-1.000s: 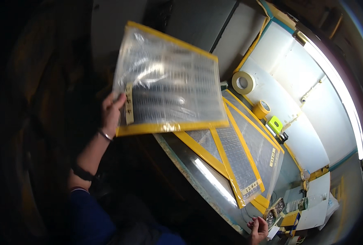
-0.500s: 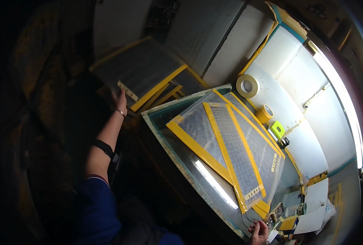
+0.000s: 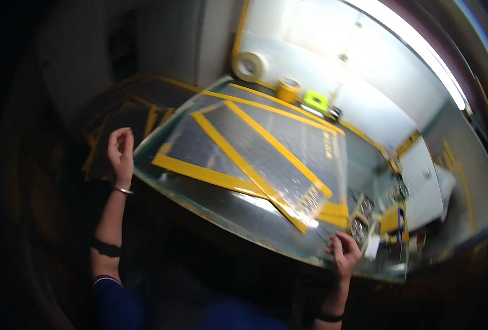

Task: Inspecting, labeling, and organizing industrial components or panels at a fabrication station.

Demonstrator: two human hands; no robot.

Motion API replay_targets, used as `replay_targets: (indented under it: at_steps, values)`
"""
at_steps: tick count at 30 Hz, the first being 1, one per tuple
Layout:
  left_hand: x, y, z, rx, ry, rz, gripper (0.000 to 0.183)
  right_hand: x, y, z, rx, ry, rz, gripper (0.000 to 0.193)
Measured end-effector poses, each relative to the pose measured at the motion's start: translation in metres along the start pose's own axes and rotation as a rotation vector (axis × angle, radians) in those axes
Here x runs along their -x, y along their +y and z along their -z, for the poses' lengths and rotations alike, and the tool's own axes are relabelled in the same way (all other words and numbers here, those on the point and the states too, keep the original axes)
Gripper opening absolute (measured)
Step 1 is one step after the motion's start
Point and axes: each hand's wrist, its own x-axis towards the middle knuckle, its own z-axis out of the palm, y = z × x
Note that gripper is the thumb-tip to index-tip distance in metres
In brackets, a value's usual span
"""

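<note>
My left hand [image 3: 121, 155] is raised at the table's left edge, fingers bent and a little apart, holding nothing. Beside it, in the dark, lies a stack of yellow-edged panels [image 3: 126, 121]. Clear plastic-covered grey sheets with yellow tape borders [image 3: 211, 143] overlap on the glass-topped table [image 3: 211, 212]. Uppermost is a narrow sheet [image 3: 266, 159] with two yellow strips, slanting toward the front right. My right hand [image 3: 345, 257] hovers at the front edge, fingers curled and thumb close to them. A thin dark line runs near its fingertips; whatever they pinch is too small to make out.
Along the back stand a wide pale tape roll [image 3: 249, 67], a yellow tape roll [image 3: 288, 89] and a bright green object [image 3: 315, 101]. Small round containers [image 3: 359, 228] and a yellow box [image 3: 389, 219] crowd the right end. White panels wall the back beneath a tube light.
My left hand has let go of the yellow-edged panel, which now lies lower on the stack at left. The view has swung right, and more of my right forearm shows.
</note>
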Motion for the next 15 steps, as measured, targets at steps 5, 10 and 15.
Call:
replay_targets:
  at_steps: [5, 10, 15]
  values:
    - [0.059, 0.169, -0.127, -0.136, -1.041, -0.395, 0.024, 0.002, -0.006, -0.003, -0.025, 0.033, -0.025, 0.014]
    - [0.173, 0.207, -0.207, -0.347, -1.243, -0.764, 0.061, 0.002, -0.004, 0.003, -0.003, -0.017, 0.01, 0.014]
    - [0.212, 0.19, -0.247, -0.722, -1.152, -0.744, 0.032, 0.003, -0.003, 0.013, -0.053, -0.077, 0.02, 0.015]
